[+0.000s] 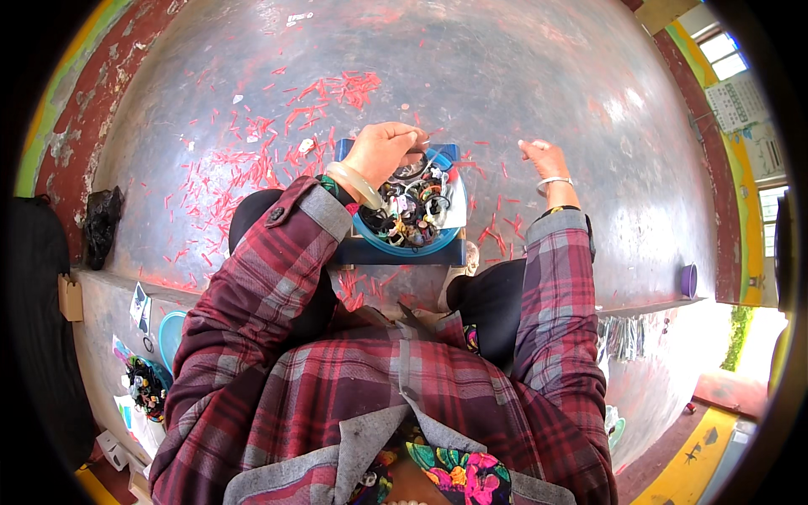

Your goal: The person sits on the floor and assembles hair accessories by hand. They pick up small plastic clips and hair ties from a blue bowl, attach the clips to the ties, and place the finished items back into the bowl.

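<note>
My left hand (383, 158) is closed in a pinch above the far side of a blue basin (402, 251). A dark elastic loop, which looks like a black hair tie (412, 166), hangs at its fingertips. The basin holds a heap of hair ties (410, 212), mostly black, with small pale and coloured ornaments. My right hand (543, 160) is raised to the right, apart from the basin, with its fingers drawn together. Anything between them is too small to make out. White paper (456, 202) sticks up at the basin's right side.
The basin stands on a low blue stool (349, 251) between my knees. Red scraps (345, 88) litter the grey floor. At lower left are another container of hair ties (145, 389) and a turquoise basin (172, 337). A purple bucket (688, 280) stands at right.
</note>
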Demonstrator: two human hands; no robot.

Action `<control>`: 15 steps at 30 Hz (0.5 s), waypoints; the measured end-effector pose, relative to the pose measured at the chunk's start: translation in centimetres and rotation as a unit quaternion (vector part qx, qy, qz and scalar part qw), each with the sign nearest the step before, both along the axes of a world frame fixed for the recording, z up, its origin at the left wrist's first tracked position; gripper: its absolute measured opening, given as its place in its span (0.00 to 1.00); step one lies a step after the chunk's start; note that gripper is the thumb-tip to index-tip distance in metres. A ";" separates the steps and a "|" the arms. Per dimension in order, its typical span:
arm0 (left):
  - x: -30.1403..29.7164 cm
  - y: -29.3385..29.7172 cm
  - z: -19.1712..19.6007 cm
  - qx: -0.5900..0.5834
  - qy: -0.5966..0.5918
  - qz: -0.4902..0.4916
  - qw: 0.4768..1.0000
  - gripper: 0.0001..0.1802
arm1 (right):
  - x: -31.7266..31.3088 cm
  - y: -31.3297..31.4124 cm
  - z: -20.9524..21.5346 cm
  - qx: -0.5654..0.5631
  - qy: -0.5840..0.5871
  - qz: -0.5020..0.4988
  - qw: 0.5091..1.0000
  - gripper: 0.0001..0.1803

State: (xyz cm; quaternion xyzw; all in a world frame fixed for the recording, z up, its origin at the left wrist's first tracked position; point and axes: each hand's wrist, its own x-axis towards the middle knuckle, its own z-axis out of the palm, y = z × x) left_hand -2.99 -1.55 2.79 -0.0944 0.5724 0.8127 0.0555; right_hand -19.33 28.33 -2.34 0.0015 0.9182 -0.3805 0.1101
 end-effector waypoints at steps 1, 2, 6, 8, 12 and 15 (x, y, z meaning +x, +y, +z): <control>-0.1 0.1 0.0 0.000 0.002 -0.003 1.000 0.12 | -0.7 1.0 -0.5 0.010 0.010 0.013 1.000 0.10; -0.2 0.2 0.1 0.000 0.003 -0.006 1.000 0.12 | -1.3 2.0 -1.0 0.021 0.021 0.025 0.999 0.10; 0.0 0.0 -0.2 0.000 -0.001 -0.001 1.000 0.12 | 0.4 0.7 0.4 0.020 0.003 0.040 0.999 0.15; 0.0 0.0 -0.2 -0.002 -0.002 0.000 1.000 0.12 | 0.9 0.1 0.4 0.028 -0.006 0.018 0.999 0.20; -0.1 0.2 0.1 0.001 -0.001 -0.005 1.000 0.12 | 0.5 0.7 0.3 -0.063 -0.079 -0.027 0.994 0.27; 0.0 0.1 0.1 -0.001 -0.003 -0.002 1.000 0.12 | 1.7 -0.3 1.8 -0.098 -0.094 -0.068 0.988 0.30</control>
